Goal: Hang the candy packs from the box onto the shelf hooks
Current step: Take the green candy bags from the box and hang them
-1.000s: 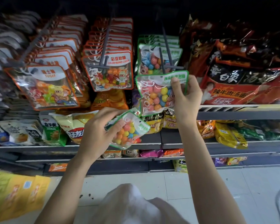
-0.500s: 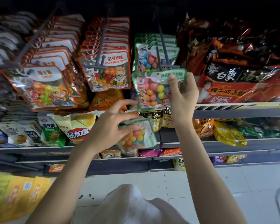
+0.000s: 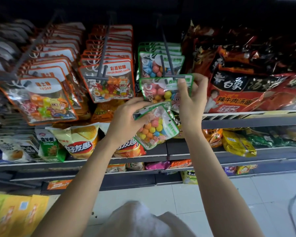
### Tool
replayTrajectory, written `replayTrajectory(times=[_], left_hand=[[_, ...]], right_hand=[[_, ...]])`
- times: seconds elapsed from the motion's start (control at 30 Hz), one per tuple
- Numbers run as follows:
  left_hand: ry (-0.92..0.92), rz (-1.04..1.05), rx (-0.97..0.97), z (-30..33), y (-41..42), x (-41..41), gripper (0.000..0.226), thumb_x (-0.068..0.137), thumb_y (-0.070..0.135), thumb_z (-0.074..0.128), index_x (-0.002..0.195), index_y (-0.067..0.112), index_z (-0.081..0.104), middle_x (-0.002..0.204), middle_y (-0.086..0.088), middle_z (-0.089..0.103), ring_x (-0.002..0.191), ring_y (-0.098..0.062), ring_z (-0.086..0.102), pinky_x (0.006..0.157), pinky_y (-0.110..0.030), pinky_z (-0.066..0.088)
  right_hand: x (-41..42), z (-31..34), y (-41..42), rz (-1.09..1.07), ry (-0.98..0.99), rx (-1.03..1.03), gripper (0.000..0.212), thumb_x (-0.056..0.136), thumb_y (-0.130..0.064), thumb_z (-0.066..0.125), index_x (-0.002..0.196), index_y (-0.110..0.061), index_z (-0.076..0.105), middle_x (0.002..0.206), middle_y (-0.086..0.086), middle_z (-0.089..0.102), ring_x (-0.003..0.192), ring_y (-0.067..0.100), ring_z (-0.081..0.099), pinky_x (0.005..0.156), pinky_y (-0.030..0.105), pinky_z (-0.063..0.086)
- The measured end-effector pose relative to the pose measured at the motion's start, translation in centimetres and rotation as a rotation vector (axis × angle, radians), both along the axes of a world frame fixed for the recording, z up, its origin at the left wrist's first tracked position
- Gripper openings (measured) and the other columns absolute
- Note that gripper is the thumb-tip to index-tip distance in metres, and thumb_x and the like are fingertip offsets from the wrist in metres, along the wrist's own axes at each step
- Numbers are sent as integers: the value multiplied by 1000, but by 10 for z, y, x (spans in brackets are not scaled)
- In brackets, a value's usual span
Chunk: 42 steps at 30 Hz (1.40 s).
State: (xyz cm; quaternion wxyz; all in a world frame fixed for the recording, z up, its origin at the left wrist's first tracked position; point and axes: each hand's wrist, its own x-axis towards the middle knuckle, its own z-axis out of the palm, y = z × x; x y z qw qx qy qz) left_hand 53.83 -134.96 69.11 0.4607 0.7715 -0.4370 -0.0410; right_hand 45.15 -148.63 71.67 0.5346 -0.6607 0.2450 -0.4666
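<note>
Right hand [image 3: 191,98] has lifted its pinched green-edged candy pack [image 3: 162,89] to the hook tip [image 3: 166,81]; threading looks imminent. Left hand [image 3: 126,120] has moved closer, gripping the spare pack [image 3: 156,127] just below.

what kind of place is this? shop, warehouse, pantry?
Most likely a shop aisle, a small grocery or convenience store. Candy packs hang in rows on display hooks, bagged snacks fill the tiered metal shelves, and the floor is tiled.
</note>
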Motion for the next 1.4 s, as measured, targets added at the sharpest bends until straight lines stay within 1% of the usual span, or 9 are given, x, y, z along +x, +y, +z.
replayTrajectory(times=[0.1,0.33,0.43,0.57,0.73,0.93,1.1,1.23,1.4], left_hand=[[-4,25,-22,3,-6,5,34,83,17,73,115,5,67,107,10,58,99,7,49,84,2,35],[-36,118,-11,4,-9,17,33,86,24,71,117,14,68,130,7,55,117,-4,49,102,-25,39],[19,143,-58,2,-2,14,33,86,24,70,116,12,68,123,9,55,113,-4,52,99,-25,43],[217,168,-129,4,7,6,37,88,23,67,120,6,65,108,1,69,90,9,60,78,-9,47],[430,140,-245,8,16,-2,24,88,17,66,103,36,63,94,22,68,89,5,65,76,-16,52],[566,125,-339,6,17,-23,23,89,17,66,104,34,62,95,14,71,93,-4,67,74,-18,53],[391,78,-281,11,25,-29,29,89,14,65,114,24,53,104,20,61,93,12,60,76,-11,48],[227,4,-176,17,31,-20,24,94,21,59,103,42,56,101,35,60,101,9,56,85,-22,47],[111,-54,-207,42,13,-8,15,92,19,62,97,33,62,96,25,63,92,12,58,79,-7,42]], right_hand=[[1,-12,-10,-37,-6,-295,26,93,-7,60,105,-11,38,99,-3,42,79,4,41,70,20,39],[27,-22,-38,-17,282,-536,9,86,-6,65,95,-5,66,95,7,50,65,5,44,59,10,40],[52,-12,-46,-22,385,-494,13,87,-2,61,98,-8,63,105,12,49,73,22,52,58,32,43],[51,-10,-41,17,514,-439,26,93,-7,59,118,-12,62,137,19,39,113,25,48,84,20,38],[-15,-16,-1,45,371,-289,31,95,-31,58,124,-18,58,132,8,48,117,16,49,96,24,40],[-52,-35,31,228,298,113,78,71,-60,73,135,-39,33,119,10,60,95,21,66,80,36,56],[-59,-35,30,186,214,51,61,86,-26,71,133,-36,35,109,11,65,80,32,66,70,52,56],[-70,-29,16,252,198,-118,51,90,-7,62,128,-33,42,102,-18,57,82,13,60,73,31,52],[-75,-21,3,316,272,-253,54,87,1,61,127,-31,46,107,-25,50,90,-6,47,82,12,35]])
